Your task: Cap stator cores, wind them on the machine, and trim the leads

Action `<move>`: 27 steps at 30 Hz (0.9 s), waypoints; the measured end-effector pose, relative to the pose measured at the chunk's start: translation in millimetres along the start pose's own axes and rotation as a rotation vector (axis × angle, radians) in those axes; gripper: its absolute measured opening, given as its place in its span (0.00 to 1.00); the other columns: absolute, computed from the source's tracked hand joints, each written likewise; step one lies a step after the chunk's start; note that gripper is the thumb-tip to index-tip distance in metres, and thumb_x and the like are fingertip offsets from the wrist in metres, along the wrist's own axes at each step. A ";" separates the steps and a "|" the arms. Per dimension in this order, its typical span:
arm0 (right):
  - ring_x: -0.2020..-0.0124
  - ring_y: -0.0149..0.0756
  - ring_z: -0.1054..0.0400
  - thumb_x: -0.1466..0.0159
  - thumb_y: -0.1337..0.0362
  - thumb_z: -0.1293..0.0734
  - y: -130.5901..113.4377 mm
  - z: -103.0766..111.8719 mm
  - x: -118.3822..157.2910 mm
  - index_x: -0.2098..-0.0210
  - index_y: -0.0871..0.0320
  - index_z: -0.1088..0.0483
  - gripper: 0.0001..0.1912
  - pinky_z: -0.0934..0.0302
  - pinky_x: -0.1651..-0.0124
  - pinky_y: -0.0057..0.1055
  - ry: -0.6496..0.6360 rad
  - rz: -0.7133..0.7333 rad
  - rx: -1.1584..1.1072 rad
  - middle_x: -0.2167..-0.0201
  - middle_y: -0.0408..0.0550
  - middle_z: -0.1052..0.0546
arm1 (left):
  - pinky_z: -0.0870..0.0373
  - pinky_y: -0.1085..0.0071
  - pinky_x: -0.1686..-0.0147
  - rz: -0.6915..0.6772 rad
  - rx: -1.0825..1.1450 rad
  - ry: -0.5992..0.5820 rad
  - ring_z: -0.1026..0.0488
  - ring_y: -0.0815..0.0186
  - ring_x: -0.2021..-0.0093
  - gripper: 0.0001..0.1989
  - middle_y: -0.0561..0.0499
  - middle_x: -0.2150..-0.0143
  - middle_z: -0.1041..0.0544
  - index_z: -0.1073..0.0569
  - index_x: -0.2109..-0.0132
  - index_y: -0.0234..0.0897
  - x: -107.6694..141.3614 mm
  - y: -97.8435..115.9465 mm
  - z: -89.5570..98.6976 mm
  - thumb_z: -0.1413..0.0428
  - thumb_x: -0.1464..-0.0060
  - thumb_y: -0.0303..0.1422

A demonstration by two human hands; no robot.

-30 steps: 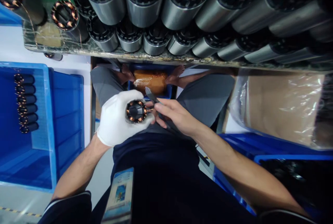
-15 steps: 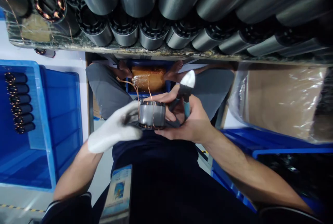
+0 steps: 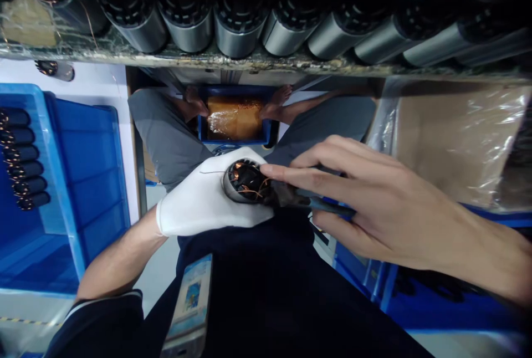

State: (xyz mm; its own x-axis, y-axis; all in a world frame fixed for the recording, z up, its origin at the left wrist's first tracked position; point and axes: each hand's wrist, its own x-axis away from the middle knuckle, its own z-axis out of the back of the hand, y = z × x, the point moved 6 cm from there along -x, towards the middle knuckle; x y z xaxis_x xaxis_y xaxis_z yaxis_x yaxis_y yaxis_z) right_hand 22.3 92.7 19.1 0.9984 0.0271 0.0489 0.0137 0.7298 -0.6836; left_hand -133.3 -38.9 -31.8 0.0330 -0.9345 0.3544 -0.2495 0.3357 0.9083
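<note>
A metal cylinder with a slotted black end and copper wires [image 3: 246,182] faces up in front of my body. Wrapped around it is my left hand [image 3: 211,197], in a white glove. My right hand [image 3: 374,197] is bare and holds pliers [image 3: 307,201], whose dark jaws are at the cylinder's right side. The right index fingertip touches the slotted rim. One thin wire sticks out to the left over the glove.
Rows of similar cylinders [image 3: 187,20] stand on the bench [image 3: 257,63] ahead. A blue bin [image 3: 89,164] and wound cylinders [image 3: 25,169] are at the left. A plastic-wrapped cardboard piece [image 3: 453,142] lies right. Between the feet is an orange-lined box [image 3: 235,118].
The cylinder has turned from its side view to show its open end. My left hand now wraps it; my right hand has let it go and brought the pliers down to it.
</note>
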 end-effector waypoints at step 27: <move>0.72 0.32 0.33 0.25 0.73 0.36 6.9 -6.3 5.9 0.20 0.49 0.30 0.36 0.38 0.71 0.32 -0.039 -0.111 -0.035 0.63 0.42 0.27 | 0.28 0.68 0.58 0.033 -0.157 0.091 0.22 0.65 0.60 0.18 0.53 0.59 0.18 0.27 0.58 0.39 -11.4 -15.6 -3.3 0.25 0.45 0.34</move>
State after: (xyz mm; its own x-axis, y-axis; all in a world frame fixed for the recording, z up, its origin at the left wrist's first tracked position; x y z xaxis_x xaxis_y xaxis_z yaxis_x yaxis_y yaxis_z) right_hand 28.7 93.7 10.1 0.9878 -0.0254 0.1538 0.1267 0.7056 -0.6972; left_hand -126.6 -33.1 -49.3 0.1166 -0.9105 0.3967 -0.0976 0.3870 0.9169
